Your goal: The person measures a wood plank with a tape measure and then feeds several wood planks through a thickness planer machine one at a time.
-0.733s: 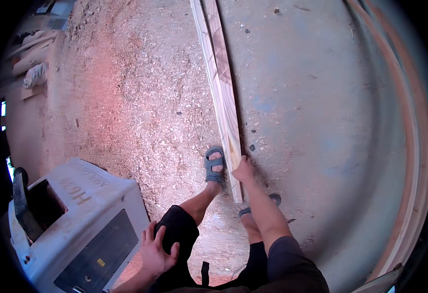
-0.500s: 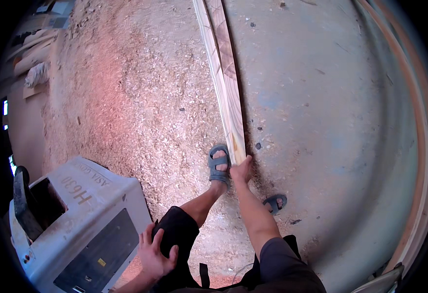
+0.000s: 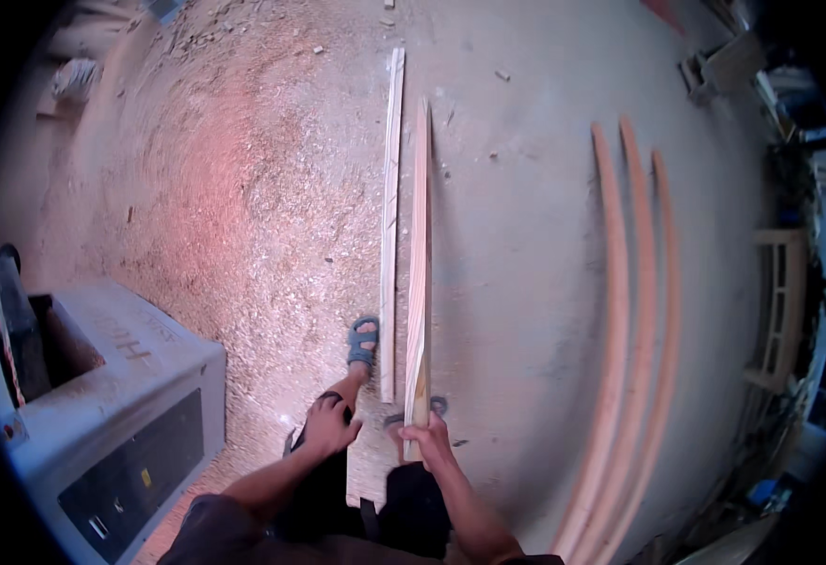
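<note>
My right hand (image 3: 430,440) grips the near end of a long wooden plank (image 3: 417,273), which stretches away in front of me, raised off the floor at my end. Just left of it, a second, thinner wooden plank (image 3: 390,235) lies on the floor beside my sandalled foot (image 3: 362,341). My left hand (image 3: 329,426) is at my left thigh with its fingers stretched out and nothing in them.
A grey machine (image 3: 140,358) with a dark side panel stands at the left. Wood shavings (image 3: 243,188) cover the floor there. Several long boards (image 3: 615,282) lie on the right. A wooden frame (image 3: 776,301) stands at the far right edge.
One plank has been lifted by my right hand and parted from the other, which stays on the floor. I have straightened up, and the boards at the right show more fully.
</note>
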